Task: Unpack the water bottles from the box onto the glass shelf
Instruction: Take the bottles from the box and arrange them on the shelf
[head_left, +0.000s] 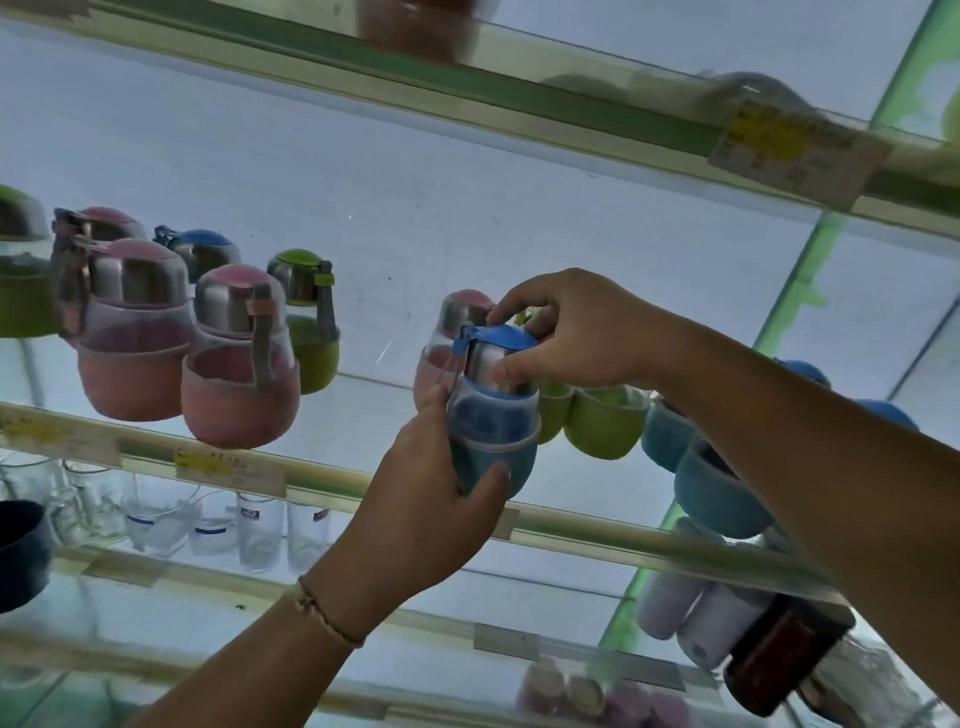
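A blue water bottle (491, 415) with a steel cap and blue lid is held up in front of the glass shelf (363, 480). My left hand (431, 499) grips its blue base from below. My right hand (576, 332) grips the steel cap from the right, fingers curled over the lid. On the shelf stand pink bottles (239, 358), a green bottle (309, 322), a blue bottle (200, 249) at the left, and green bottles (602, 421) and blue bottles (711, 488) at the right. The box is out of view.
A higher shelf (467, 88) with a price label (795, 150) runs above. Clear glasses (208, 514) stand on the shelf below, white cylinders (696, 618) at the lower right. A bare stretch of shelf lies between the left and right bottle groups.
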